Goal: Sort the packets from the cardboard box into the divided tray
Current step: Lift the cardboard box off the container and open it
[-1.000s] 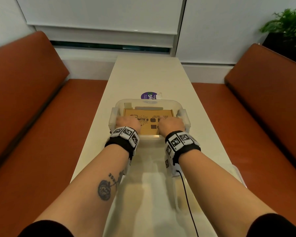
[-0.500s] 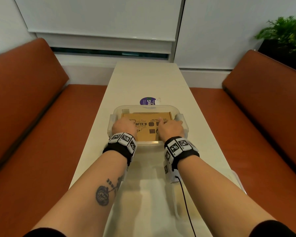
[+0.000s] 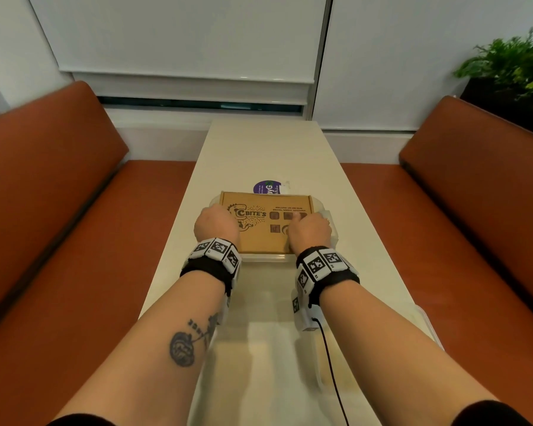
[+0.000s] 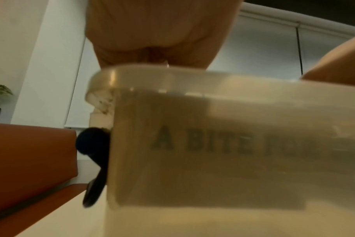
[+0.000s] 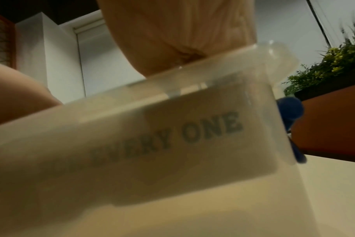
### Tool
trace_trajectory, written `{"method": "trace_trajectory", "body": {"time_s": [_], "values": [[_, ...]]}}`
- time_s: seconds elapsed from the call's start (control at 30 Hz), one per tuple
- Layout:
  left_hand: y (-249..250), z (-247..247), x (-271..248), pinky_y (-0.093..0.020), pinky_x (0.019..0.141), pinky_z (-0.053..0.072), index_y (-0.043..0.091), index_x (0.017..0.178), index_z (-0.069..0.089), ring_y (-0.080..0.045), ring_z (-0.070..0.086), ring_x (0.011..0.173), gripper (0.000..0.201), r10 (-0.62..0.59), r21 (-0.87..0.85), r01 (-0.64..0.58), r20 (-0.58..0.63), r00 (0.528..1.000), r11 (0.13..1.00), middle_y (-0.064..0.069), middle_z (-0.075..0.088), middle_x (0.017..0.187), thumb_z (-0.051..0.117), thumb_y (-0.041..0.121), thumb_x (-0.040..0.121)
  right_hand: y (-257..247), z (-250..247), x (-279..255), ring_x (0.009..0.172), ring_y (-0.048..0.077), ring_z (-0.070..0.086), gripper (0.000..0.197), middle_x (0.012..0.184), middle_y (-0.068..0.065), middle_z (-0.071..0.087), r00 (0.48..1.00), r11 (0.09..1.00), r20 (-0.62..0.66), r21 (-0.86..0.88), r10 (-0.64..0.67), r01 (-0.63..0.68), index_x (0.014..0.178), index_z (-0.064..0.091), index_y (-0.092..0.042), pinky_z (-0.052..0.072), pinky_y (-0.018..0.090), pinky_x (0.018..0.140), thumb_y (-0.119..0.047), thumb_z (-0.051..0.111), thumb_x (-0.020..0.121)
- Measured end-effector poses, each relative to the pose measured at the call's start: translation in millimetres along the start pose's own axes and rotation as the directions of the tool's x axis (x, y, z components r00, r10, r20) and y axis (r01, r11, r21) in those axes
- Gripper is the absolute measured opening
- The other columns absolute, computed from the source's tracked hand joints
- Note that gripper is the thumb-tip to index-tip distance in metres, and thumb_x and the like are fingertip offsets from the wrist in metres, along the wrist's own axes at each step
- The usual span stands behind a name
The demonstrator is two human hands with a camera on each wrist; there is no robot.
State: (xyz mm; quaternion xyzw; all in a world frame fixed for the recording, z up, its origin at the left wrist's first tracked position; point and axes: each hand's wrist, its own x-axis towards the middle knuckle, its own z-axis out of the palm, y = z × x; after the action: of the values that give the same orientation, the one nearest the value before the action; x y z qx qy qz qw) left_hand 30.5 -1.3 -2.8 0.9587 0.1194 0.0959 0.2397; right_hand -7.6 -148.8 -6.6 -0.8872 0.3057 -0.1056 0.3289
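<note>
Nearest the camera, a clear plastic lid [image 3: 425, 325] lies flat on the long pale table [image 3: 268, 155], under and between the two forearms; its edge shows at the table's right side. Each wrist carries a black band with black-and-white square markers, and a thin black cable [image 3: 331, 364] runs back from the right one.

Beyond the wrists, the left hand [image 3: 216, 226] and the right hand [image 3: 310, 230] rest on top of the cardboard box [image 3: 265, 222], one at its left part and one at its right. The fingers of both hands bend down over the box, out of the head view; whether they grip its sides or only press on it, I cannot tell. A ring [image 3: 329, 222] shows on the right hand.

The box sits inside a clear plastic container [image 3: 328, 215] with side latches, its top about level with the container's rim. The box's top reads "BITE'S" beside a drawn dinosaur, with a line starting "FOLLOW US ON OUR" above small dark squares. Through the container wall the left wrist view reads "A BITE FO" on the box's [image 4: 233, 144] near side, and the right wrist view reads "EVERY ONE" on the same side [image 5: 192, 136]. No packets can be seen.

Just behind the container lies a round purple sticker [image 3: 266, 189] with white lettering too small to read. The far half of the table carries nothing else. Orange-brown benches [image 3: 59, 210] flank the table on both sides, white roller blinds [image 3: 182, 41] hang past its far end, and a green plant [image 3: 511, 63] stands at the far right.
</note>
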Motion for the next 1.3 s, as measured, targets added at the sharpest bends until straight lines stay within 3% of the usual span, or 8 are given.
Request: {"method": "trace_trajectory", "body": {"time_s": [0.23, 0.4, 0.63, 0.87, 0.97, 1.03, 1.2, 1.3], "values": [[5.0, -14.3, -7.7, -0.039, 0.082, 0.045, 0.002, 0.12, 0.056, -0.033, 0.055, 0.107, 0.031, -0.042, -0.207, 0.039, -0.012, 0.999, 0.978, -0.016, 0.052, 0.122, 0.041, 0.019, 0.099, -6.4, -16.1, -3.8, 0.119, 0.032, 0.048, 0.046, 0.13, 0.017, 0.049, 1.0, 0.997, -0.021, 0.068, -0.019, 0.02, 0.127, 0.045, 0.0, 0.041, 0.042, 0.096, -0.034, 0.043, 0.097], [18.9, -42.3, -15.1, -0.038, 0.089, 0.045, 0.005, 0.126, 0.053, -0.033, 0.05, 0.114, 0.031, -0.083, -0.426, 0.033, -0.099, 0.992, 0.904, -0.014, 0.046, 0.129, 0.046, 0.017, 0.098, -26.9, -43.7, -14.3, 0.115, 0.035, 0.051, 0.048, 0.134, 0.019, 0.043, 0.994, 0.988, -0.069, 0.126, -0.084, 0.092, 0.131, 0.039, 0.001, 0.043, 0.038, 0.092, -0.034, 0.043, 0.097], [18.8, -82.5, -26.6, -0.039, 0.094, 0.048, 0.007, 0.125, 0.056, -0.03, 0.051, 0.115, 0.031, -0.143, -0.499, 0.071, -0.106, 0.984, 0.863, -0.011, 0.046, 0.13, 0.049, 0.02, 0.097, -51.8, -86.3, -42.3, 0.109, 0.031, 0.054, 0.043, 0.132, 0.017, 0.044, 0.983, 0.976, -0.099, 0.14, -0.154, 0.167, 0.129, 0.042, -0.001, 0.043, 0.034, 0.086, -0.03, 0.044, 0.097], [-9.5, -107.0, -70.8, -0.04, 0.09, 0.045, 0.004, 0.126, 0.054, -0.035, 0.051, 0.116, 0.033, -0.164, -0.38, 0.137, -0.039, 0.986, 0.915, -0.016, 0.046, 0.133, 0.047, 0.021, 0.097, -51.6, -103.3, -90.4, 0.118, 0.032, 0.048, 0.037, 0.126, 0.019, 0.049, 0.978, 0.976, -0.002, 0.063, -0.208, 0.208, 0.123, 0.05, 0.0, 0.041, 0.032, 0.086, -0.023, 0.045, 0.095], [-28.9, -113.3, -89.5, -0.041, 0.09, 0.045, 0.001, 0.125, 0.053, -0.036, 0.05, 0.116, 0.035, -0.186, -0.31, 0.179, 0.006, 0.982, 0.934, -0.018, 0.046, 0.133, 0.048, 0.02, 0.096, -43.3, -100.1, -115.6, 0.111, 0.032, 0.052, 0.028, 0.118, 0.018, 0.057, 0.974, 0.974, 0.064, 0.082, -0.216, 0.211, 0.108, 0.059, -0.002, 0.039, 0.031, 0.08, -0.021, 0.048, 0.091], [-41.2, -118.2, -100.3, -0.041, 0.089, 0.044, 0.001, 0.127, 0.05, -0.036, 0.048, 0.117, 0.038, -0.207, -0.281, 0.206, 0.026, 0.978, 0.937, -0.019, 0.045, 0.132, 0.051, 0.02, 0.094, -39.2, -91.8, -128.4, 0.108, 0.032, 0.055, 0.025, 0.111, 0.016, 0.062, 0.96, 0.972, 0.149, 0.051, -0.236, 0.231, 0.091, 0.062, -0.004, 0.043, 0.032, 0.089, -0.024, 0.046, 0.092], [-68.1, -131.5, -120.7, -0.041, 0.094, 0.042, 0.003, 0.136, 0.038, -0.035, 0.042, 0.122, 0.05, -0.242, -0.181, 0.249, 0.056, 0.969, 0.952, -0.019, 0.039, 0.138, 0.053, 0.023, 0.093, -31.1, -74.8, -156.3, 0.104, 0.032, 0.056, 0.032, 0.1, 0.014, 0.063, 0.926, 0.967, 0.283, 0.022, -0.251, 0.255, 0.092, 0.061, -0.007, 0.043, 0.038, 0.095, -0.033, 0.043, 0.094], [-84.8, -134.0, -128.3, -0.041, 0.098, 0.039, 0.001, 0.137, 0.034, -0.035, 0.041, 0.123, 0.052, -0.249, -0.097, 0.257, 0.084, 0.965, 0.962, -0.02, 0.038, 0.139, 0.051, 0.023, 0.093, -24.5, -65.6, -173.1, 0.108, 0.031, 0.057, 0.034, 0.111, 0.014, 0.064, 0.904, 0.974, 0.367, 0.034, -0.221, 0.224, 0.103, 0.065, -0.007, 0.043, 0.041, 0.099, -0.032, 0.043, 0.094]]}}
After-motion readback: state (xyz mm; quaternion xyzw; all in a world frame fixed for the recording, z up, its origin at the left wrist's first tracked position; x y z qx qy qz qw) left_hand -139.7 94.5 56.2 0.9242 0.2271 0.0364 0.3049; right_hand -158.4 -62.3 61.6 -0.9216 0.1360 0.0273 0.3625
